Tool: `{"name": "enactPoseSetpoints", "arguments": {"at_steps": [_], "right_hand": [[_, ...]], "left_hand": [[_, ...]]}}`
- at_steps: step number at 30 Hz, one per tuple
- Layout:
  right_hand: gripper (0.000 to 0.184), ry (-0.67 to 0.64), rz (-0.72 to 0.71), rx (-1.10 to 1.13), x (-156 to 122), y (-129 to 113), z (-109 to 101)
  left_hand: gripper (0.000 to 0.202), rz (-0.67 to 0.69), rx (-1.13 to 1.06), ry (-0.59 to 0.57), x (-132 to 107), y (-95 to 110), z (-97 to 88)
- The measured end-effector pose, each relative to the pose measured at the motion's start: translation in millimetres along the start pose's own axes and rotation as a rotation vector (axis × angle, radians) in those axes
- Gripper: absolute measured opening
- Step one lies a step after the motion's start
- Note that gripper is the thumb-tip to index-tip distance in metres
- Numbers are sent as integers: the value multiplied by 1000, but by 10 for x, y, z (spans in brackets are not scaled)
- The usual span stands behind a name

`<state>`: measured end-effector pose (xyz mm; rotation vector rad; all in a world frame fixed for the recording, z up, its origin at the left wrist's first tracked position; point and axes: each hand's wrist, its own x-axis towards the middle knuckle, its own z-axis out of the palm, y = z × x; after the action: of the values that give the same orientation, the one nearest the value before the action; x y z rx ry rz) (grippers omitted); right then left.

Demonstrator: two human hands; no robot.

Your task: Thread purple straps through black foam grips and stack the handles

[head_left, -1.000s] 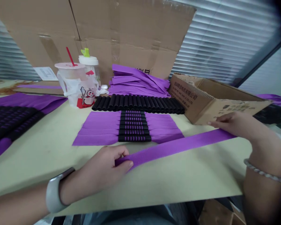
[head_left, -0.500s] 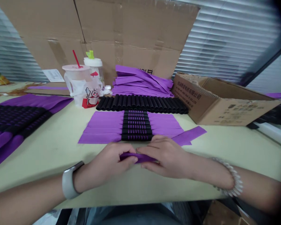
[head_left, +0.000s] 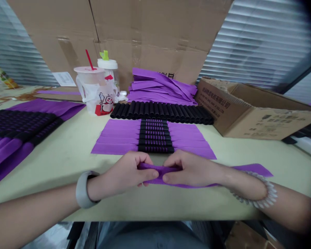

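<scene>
Purple ribbed fabric strap [head_left: 160, 179] spans the short gap between both hands, just above the near part of the pale yellow-green worktop [head_left: 171, 207]. The left hand [head_left: 131, 169] is closed on one end, thumb against bent fingers; the right hand [head_left: 189, 167] pinches it likewise, thumbtips near each other but apart. The strap runs on beneath the right hand, its tail showing beyond the forearm. A grey band [head_left: 83, 190] circles the left wrist, a pale coiled bracelet [head_left: 268, 188] the right.

Just past the fingers lies a flat set of purple straps side by side, their middles in ribbed black sleeves [head_left: 155, 136]; a similar purple-and-black bundle [head_left: 20, 124] lies at left. Behind the flat set stretches a row of black tubes [head_left: 162, 112], its right end close to an open brown cardboard box [head_left: 259, 119].

Farther off stand a clear cup with a red straw [head_left: 95, 90] and a white-lidded bottle [head_left: 108, 65], left of a loose purple strap pile [head_left: 160, 86]. Tall brown cardboard [head_left: 158, 27] rises behind, before pale slatted blinds [head_left: 259, 45]
</scene>
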<state>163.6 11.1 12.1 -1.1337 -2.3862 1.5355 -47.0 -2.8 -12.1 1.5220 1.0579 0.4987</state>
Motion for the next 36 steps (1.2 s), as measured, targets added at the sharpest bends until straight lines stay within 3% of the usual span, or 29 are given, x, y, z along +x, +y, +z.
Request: {"name": "enactPoseSetpoints", "arguments": {"at_steps": [5, 14, 23, 25, 27, 29, 31, 36], "right_hand": [[37, -28, 70, 91, 40, 47, 42], [43, -102, 130, 298, -170, 154, 20], [46, -148, 46, 187, -340, 98, -168], [45, -131, 63, 190, -349, 104, -227], [45, -83, 98, 247, -343, 122, -282], [44, -15, 131, 332, -329, 139, -313], [42, 43, 175, 394, -306, 148, -302], [33, 59, 236, 515, -191, 155, -135]], "left_hand": [[25, -35, -20, -110, 13, 21, -14], [33, -125, -88, -271, -54, 40, -58], [31, -104, -157, -335, -85, 70, -64], [23, -26, -75, -283, -76, 58, -71], [15, 150, 71, -114, -67, 38, -86], [31, 394, 302, 102, -59, 15, -111], [50, 628, 580, 244, -51, -6, -139], [33, 1016, 1082, 260, -54, -22, -158]]}}
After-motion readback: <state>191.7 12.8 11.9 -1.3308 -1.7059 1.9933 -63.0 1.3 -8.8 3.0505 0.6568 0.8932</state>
